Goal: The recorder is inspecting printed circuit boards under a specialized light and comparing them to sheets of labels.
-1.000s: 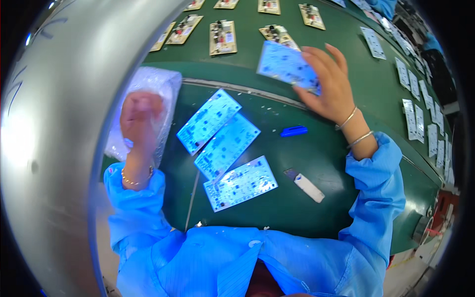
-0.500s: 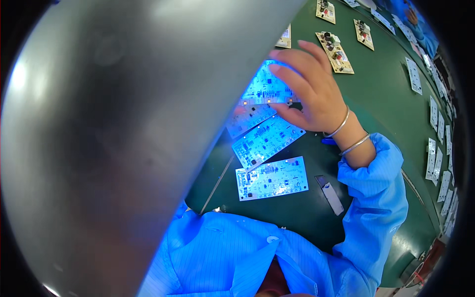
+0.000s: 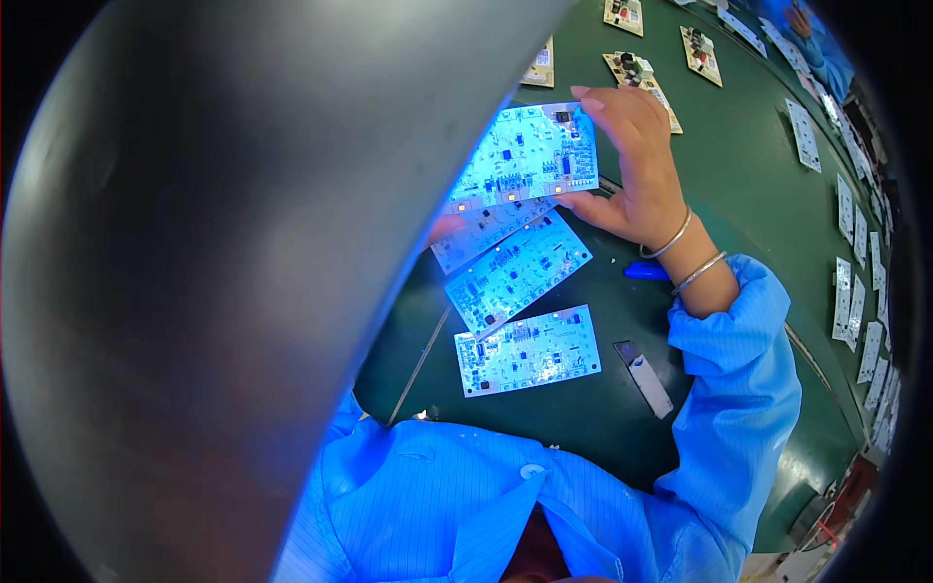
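My right hand (image 3: 637, 160) grips a circuit board (image 3: 530, 151) by its right end, fingers at the upper corner and thumb at the lower one. The board's left end is hidden behind a large grey lampshade-like thing. Of my left hand (image 3: 446, 228) only a blurred bit of fingertip shows at the shade's edge, below the held board; the rest is hidden. Beneath the held board lies a partly covered circuit board (image 3: 486, 236). A tilted circuit board (image 3: 520, 272) overlaps a circuit board (image 3: 530, 352) nearer my body. All are washed in blue light.
The grey shade (image 3: 243, 243) fills the left of the view. A blue pen-like object (image 3: 646, 271) and a flat strip, dark at one end (image 3: 649, 384), lie on the green table (image 3: 739, 185). Beige component boards (image 3: 702, 55) stand at the back; several white boards (image 3: 803, 134) line the right.
My right hand has gone from reaching across the top board to holding its right end. The board's right end now shows clear of the fingers, and a left fingertip is plainer.
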Available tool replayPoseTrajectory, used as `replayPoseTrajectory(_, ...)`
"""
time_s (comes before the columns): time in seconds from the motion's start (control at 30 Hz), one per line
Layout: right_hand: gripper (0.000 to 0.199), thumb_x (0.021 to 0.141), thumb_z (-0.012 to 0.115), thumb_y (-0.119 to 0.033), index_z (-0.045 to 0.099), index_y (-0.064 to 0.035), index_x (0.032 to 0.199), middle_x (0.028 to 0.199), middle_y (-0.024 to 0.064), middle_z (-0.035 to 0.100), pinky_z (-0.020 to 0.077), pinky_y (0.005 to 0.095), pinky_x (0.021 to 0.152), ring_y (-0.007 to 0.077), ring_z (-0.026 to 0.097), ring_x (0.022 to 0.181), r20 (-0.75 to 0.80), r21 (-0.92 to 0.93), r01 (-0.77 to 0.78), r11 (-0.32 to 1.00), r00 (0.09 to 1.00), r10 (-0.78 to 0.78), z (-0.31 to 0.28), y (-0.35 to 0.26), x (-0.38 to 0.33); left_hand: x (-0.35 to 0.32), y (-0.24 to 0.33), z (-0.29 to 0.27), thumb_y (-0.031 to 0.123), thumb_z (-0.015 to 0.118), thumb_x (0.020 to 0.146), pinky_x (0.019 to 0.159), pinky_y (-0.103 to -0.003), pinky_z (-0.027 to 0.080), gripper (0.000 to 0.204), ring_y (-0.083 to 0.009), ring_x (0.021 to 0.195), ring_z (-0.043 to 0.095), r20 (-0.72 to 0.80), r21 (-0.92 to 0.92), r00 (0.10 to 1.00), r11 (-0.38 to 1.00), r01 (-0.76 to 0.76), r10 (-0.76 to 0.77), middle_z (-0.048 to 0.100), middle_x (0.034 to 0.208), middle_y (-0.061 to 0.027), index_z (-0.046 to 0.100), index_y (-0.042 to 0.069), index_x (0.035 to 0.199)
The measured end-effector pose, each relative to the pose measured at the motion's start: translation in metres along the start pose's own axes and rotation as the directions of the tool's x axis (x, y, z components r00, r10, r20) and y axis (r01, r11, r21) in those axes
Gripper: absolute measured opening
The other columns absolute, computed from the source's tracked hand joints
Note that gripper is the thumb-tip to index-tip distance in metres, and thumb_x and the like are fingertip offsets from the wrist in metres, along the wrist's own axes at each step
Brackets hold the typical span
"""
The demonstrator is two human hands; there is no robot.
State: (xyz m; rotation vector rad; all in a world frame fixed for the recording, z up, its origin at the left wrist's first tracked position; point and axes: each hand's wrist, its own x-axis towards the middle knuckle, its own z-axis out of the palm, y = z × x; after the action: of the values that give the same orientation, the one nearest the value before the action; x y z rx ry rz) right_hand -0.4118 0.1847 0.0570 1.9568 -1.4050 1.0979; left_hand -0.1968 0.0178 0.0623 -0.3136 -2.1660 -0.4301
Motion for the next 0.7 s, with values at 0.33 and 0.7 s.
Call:
replayPoseTrajectory(0.33, 0.069, 0.061, 0.071, -0.028, 0.039, -0.0047, 0.117, 0.115, 0.0116, 0.049, 0.0330, 0.0411, 0.088, 0.0285, 0.048, 0.100, 0.042, 0.033, -0.055, 0.998, 0.998, 0.053, -0.002, 0.002, -0.006, -0.006, -0.012, 0.008, 0.018, 0.077, 0.059, 0.080, -0.042, 0.039, 0.092, -0.0312, 0.094, 0.052, -0.038, -0.029, 0.992, 0.993, -0.118, 0.117, 0.051, 0.106, -0.0241, 0.018, 0.010, 0.129)
replayPoseTrajectory(0.7, 0.071, 0.063, 0.070, -0.026, 0.035, -0.0049, 0.121, 0.117, 0.0133, 0.048, 0.0346, 0.0411, 0.085, 0.0319, 0.047, 0.099, 0.033, 0.130, -0.054, 0.990, 0.998, 0.050, 0.000, 0.001, -0.005, -0.004, -0.006, 0.005, 0.018, 0.075, 0.061, 0.081, -0.041, 0.040, 0.089, -0.0312, 0.095, 0.052, -0.036, 0.004, 0.998, 0.998, -0.057, 0.057, 0.051, 0.106, -0.0235, 0.019, 0.010, 0.129)
